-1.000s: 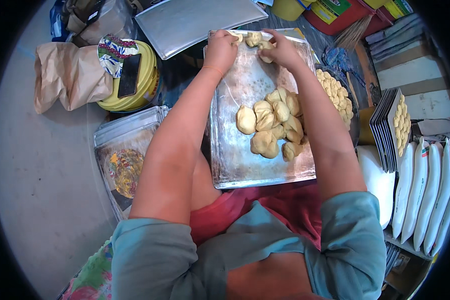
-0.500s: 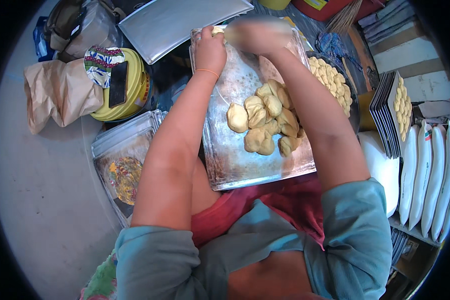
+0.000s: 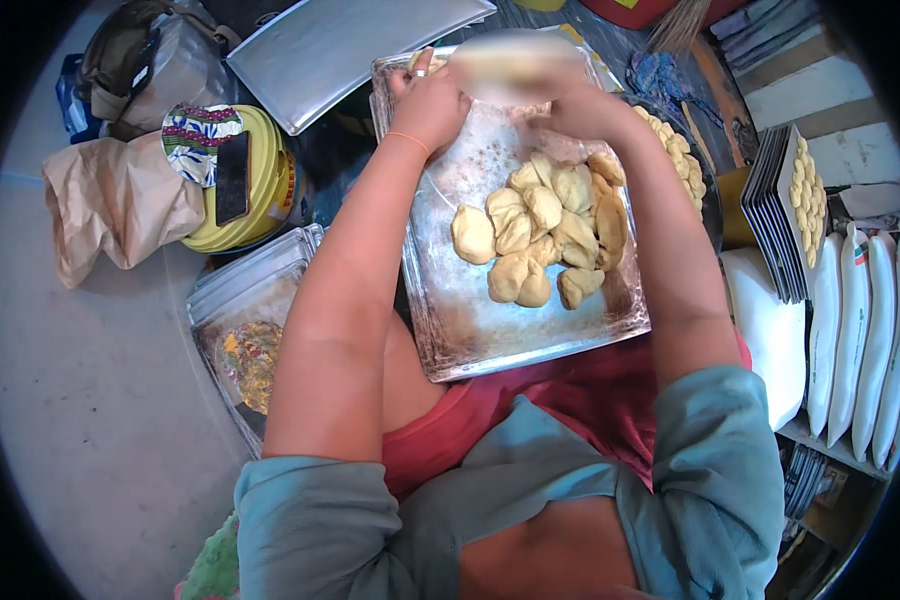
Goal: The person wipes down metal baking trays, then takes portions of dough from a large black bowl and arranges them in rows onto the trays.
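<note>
**Dough pile (image 3: 511, 226) parked close**

Head cam: it's sitting mid-tray (image 3: 505, 332) by the lap, probably for easy reach. Left hand (image 3: 433, 108) has fingers curled at the far edge, pinch unclear; right hand (image 3: 582, 106) blurred, can't tell its fingers.

I note the left hand (image 3: 435, 108) and the right hand (image 3: 588, 108) at a metal tray's (image 3: 525, 335) far end. Dough pieces (image 3: 543, 208) lie heaped bodyward of both.

bold letters (image 3: 290, 182) run along the side of the yellow bucket (image 3: 262, 205), partly lost around its curve. print on the upright white sacks (image 3: 850, 345) is too small to read; one bears a small coloured mark (image 3: 857, 256).
</note>
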Action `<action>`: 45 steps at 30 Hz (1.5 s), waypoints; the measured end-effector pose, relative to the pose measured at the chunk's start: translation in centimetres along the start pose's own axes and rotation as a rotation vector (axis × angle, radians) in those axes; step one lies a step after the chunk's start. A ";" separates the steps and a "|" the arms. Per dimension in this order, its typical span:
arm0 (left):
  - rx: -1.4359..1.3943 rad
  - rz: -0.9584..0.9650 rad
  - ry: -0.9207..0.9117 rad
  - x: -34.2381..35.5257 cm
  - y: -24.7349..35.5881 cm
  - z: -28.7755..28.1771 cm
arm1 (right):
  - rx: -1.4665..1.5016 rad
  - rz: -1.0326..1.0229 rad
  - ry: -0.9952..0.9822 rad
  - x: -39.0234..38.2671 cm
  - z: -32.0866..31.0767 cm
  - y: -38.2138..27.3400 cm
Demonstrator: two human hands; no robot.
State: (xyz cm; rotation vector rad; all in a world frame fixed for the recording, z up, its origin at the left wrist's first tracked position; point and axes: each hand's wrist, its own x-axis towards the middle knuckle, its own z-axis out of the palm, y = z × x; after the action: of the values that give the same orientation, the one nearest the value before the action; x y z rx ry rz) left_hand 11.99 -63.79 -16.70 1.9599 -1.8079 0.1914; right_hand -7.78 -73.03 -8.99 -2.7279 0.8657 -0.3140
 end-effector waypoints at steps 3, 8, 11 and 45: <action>0.036 0.006 -0.035 0.2 0.2 -0.4 | 0.125 -0.085 -0.581 -3.3 -1.1 -0.1; 0.044 0.063 0.076 -0.1 1.9 -0.9 | 0.753 0.197 -0.079 -2.5 -1.4 5.2; 0.040 0.075 -0.101 -0.3 3.2 -2.1 | 0.492 0.330 0.047 -1.3 0.3 5.2; -0.076 -0.409 -0.205 -2.5 1.7 -6.1 | 0.073 0.176 -0.095 -2.1 0.6 -6.5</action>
State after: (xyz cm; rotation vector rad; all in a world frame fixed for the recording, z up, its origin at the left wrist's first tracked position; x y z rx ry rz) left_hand 11.32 -58.95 -11.92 2.3080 -1.4582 -0.2137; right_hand -5.82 -66.56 -7.79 -2.5557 1.0376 -0.1757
